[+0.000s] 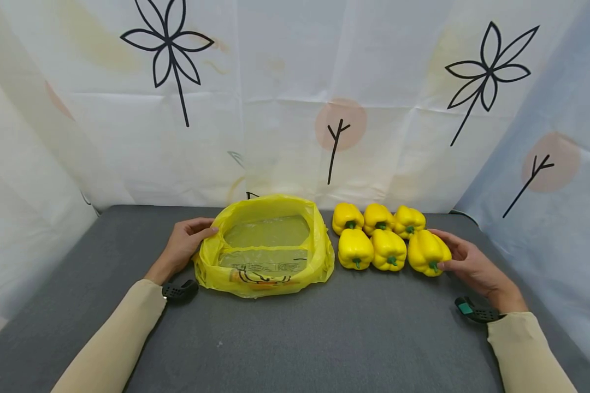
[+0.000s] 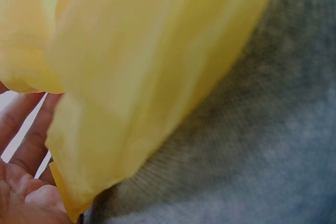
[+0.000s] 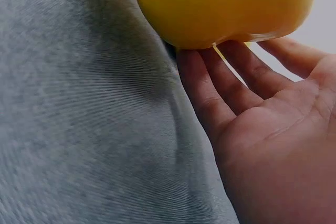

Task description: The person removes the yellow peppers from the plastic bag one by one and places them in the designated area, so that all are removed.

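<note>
A yellow plastic bag (image 1: pixel 263 284) stands on the grey table with its wide mouth turned up; its inside shows no contents. My left hand (image 1: pixel 189 240) holds the bag's left rim, thumb and fingertips at the edge. In the left wrist view, bag film (image 2: pixel 131 77) hangs in front of part of the fingers (image 2: pixel 31 140). My right hand (image 1: pixel 472 267) grips the rightmost front yellow bell pepper (image 1: pixel 426 252), with the thumb near its stem and the fingers round its far side. From the right wrist, fingertips (image 3: pixel 194 66) touch the underside of that pepper (image 3: pixel 226 9).
Beside the held pepper are two more front-row bell peppers (image 1: pixel 388 250), and three others (image 1: pixel 348 216) stand in a row behind. The grey table (image 1: pixel 295 338) meets a printed white cloth (image 1: pixel 285 147) at its back edge; more cloth hangs at both sides.
</note>
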Motion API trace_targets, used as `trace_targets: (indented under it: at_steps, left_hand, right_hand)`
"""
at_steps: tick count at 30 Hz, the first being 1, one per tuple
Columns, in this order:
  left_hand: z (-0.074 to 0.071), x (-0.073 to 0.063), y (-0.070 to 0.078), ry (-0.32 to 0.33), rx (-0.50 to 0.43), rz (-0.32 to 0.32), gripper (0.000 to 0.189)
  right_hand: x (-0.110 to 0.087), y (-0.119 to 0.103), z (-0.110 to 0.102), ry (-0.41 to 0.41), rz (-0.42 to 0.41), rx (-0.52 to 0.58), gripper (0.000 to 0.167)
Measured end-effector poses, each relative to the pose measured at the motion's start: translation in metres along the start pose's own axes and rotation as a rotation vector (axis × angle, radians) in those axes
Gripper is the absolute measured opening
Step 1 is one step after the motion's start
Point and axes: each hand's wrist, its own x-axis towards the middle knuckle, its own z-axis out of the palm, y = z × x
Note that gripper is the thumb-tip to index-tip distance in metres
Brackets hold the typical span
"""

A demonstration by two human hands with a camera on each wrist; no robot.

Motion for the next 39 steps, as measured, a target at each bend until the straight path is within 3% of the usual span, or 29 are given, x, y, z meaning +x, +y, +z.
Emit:
trace_targets:
  at_steps: [23, 39]
  left_hand:
    - [0.0, 0.001, -0.002, 0.001, -0.012, 0.011, 0.043]
    - [0.0, 0.001, -0.003, -0.002, -0.001, 0.017, 0.044]
  right_hand:
    - [0.005, 0.005, 0.006, 0.003, 0.041, -0.049, 0.073]
    - [0.008, -0.005, 0.011, 0.083, 0.124, -0.153, 0.078]
